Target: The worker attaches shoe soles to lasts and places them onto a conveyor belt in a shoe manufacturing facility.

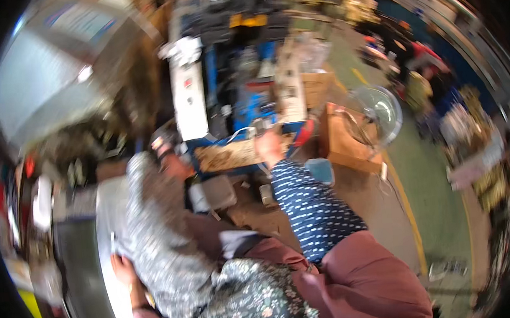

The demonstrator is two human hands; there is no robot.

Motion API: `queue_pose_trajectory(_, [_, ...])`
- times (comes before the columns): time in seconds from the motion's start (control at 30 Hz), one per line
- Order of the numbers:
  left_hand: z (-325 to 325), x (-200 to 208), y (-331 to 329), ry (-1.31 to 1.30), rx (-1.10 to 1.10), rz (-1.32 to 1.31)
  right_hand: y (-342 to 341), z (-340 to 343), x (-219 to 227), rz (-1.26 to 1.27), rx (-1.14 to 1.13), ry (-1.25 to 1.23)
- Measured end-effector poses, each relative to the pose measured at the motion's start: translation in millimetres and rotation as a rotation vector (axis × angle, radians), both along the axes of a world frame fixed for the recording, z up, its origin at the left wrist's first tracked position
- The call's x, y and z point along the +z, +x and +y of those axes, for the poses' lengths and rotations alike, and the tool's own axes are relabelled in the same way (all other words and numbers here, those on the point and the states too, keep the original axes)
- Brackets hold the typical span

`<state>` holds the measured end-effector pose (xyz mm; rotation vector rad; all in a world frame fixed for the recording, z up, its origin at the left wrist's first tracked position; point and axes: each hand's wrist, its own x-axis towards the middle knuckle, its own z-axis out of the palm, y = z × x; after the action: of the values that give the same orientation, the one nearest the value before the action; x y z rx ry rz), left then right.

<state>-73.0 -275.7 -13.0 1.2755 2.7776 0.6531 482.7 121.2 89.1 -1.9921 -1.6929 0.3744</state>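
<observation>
My right hand [269, 145], in a navy sleeve with white dashes, reaches ahead to the near end of the workbench. Its fingers close near a small grey metallic piece, too blurred to name. Below the hand lies a blue-edged tray [222, 156] with a brown, stained bottom. At lower left, my left hand [124, 273], with a pink sleeve, rests by a white surface [107, 228]; blur hides its grip. Grey patterned cloth [162, 230] stretches forward between the arms. Another hand [176, 166] shows beside its far end; I cannot tell whose it is.
A white panel [190, 107] and black and blue equipment fill the bench ahead. At right stand a cardboard box [351, 137], a round clear-edged fan-like object [382, 114] and a blue container [320, 171]. A large grey machine [54, 72] rises at left. People sit farther right.
</observation>
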Motion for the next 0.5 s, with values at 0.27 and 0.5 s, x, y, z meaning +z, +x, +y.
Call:
queue_pose_trajectory(0.27, [-11.6,25.9,37.6,0.194,0.079,0.227,-9.6,0.4,23.5,0.076,-0.086,-0.164])
queue_pose_trajectory(0.5, [7.2,57.0,53.8,0.315,0.065,0.105,20.3,5.8,-13.2,-0.007,-0.049,0.06])
